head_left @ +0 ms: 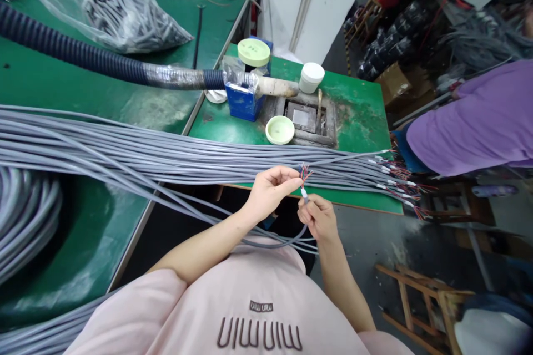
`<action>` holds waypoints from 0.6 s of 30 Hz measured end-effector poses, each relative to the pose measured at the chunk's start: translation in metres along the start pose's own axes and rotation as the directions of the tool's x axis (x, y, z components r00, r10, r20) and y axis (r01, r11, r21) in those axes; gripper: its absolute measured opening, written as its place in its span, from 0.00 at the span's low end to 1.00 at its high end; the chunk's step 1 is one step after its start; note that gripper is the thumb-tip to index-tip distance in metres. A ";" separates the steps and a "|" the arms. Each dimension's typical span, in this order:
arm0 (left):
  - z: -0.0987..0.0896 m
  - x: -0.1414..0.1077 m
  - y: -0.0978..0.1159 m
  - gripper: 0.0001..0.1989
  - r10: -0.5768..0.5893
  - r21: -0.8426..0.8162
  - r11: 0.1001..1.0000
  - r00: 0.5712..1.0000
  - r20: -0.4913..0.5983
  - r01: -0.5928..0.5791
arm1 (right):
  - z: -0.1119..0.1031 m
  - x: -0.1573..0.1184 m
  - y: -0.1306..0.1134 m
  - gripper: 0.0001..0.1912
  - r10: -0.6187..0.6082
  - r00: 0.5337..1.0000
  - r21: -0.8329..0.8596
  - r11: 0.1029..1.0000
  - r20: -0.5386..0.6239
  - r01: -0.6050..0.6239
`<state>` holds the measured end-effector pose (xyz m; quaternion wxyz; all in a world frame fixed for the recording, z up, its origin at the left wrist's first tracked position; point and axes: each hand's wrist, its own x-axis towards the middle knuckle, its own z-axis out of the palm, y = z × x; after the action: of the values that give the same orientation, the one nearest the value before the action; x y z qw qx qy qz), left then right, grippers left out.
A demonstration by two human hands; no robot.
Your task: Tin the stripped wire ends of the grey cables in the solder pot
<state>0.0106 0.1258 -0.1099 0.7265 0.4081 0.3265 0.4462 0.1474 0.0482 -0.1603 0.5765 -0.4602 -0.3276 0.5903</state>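
My left hand (270, 194) pinches the fanned red, blue and other coloured thin wires (305, 174) at the end of a grey cable between thumb and fingers. My right hand (317, 218) grips the same grey cable just below a white sleeve (303, 193) on it. The cable runs down from my fingers and loops in front of my body. A long bundle of grey cables (166, 158) stretches across the benches behind my hands, its stripped ends (395, 180) fanning out to the right of them.
Green workbenches (358, 116) carry a corrugated hose (70, 50), a plastic bag of black parts (125, 16), a blue box (244, 101), white and green tubs, and a metal pot (303, 117). Grey cable coils (25, 216) lie left. A person's purple sleeve (470, 122) is right; a wooden stool (425, 305) stands below.
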 end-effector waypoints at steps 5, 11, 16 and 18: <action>-0.005 0.001 -0.011 0.12 0.037 -0.016 0.999 0.998 -0.051 -0.038 | 0.001 0.001 0.001 0.13 -0.035 0.999 -0.035 0.999 -0.035 0.034; -0.013 -0.006 -0.023 0.05 0.421 0.276 0.870 0.907 0.012 -0.408 | 0.018 -0.010 -0.012 0.10 -0.147 0.978 -0.458 0.887 -0.146 0.065; -0.019 -0.005 -0.021 0.04 0.476 0.484 0.765 0.879 0.019 -0.425 | 0.030 -0.020 -0.021 0.09 -0.317 0.946 -0.767 0.624 -0.072 0.151; -0.019 -0.005 -0.019 0.05 0.440 0.476 0.797 0.897 -0.037 -0.372 | 0.033 -0.022 -0.022 0.09 -0.374 0.927 -0.806 0.561 -0.041 0.190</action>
<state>-0.0001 0.1223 -0.1349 0.4710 0.5940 0.3790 0.5308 0.1236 0.0343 -0.1244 0.4322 -0.6664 -0.5610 0.2332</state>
